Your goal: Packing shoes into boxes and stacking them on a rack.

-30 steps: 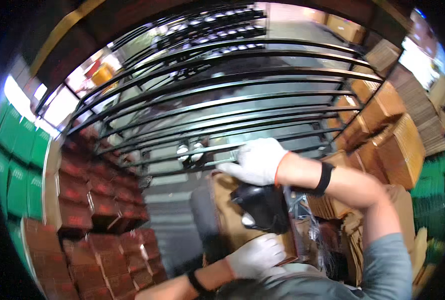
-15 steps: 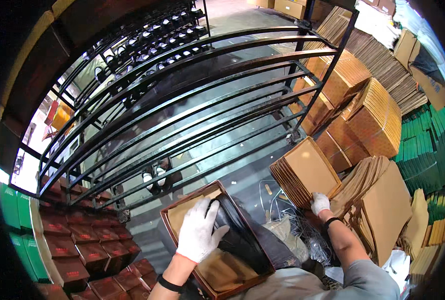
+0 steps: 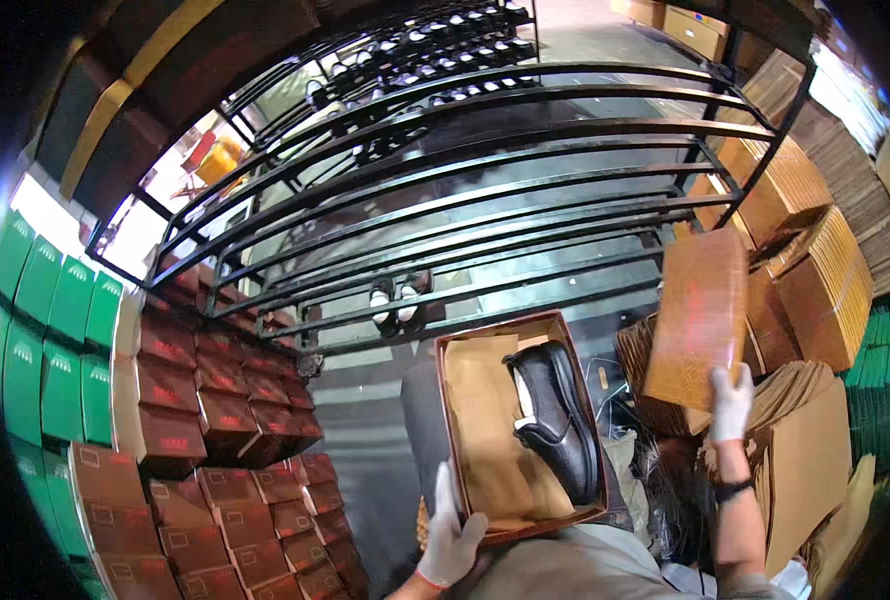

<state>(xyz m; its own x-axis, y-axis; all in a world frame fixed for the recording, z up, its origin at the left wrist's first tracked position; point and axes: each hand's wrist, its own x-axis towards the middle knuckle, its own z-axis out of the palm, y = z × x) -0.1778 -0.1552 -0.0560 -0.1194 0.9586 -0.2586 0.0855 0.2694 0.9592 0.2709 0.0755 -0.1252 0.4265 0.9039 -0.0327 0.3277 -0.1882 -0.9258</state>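
You're in a shoe warehouse: stacked maroon boxes (image 3: pixel 205 400), green boxes (image 3: pixel 55 330), flat cardboard bundles (image 3: pixel 815 280) and a black metal rack (image 3: pixel 465 200) surround you

Grey floor (image 3: pixel 365 400) carries stacked brown boxes (image 3: pixel 215 420) and a black rack (image 3: pixel 465 200).

One open shoebox (image 3: pixel 480 420) sits near the middle, with one black shoe (image 3: pixel 557 415) in it, and two gloved hands show, the left hand (image 3: pixel 452 535) and the right hand (image 3: pixel 731 400). One flat cardboard piece (image 3: pixel 703 315) stands raised on the right. One pair of shoes (image 3: pixel 397 300) sits on the far black rack (image 3: pixel 465 170); the dark red boxes (image 3: pixel 215 420) and green boxes (image 3: pixel 50 350) on the left are too many to count exactly.
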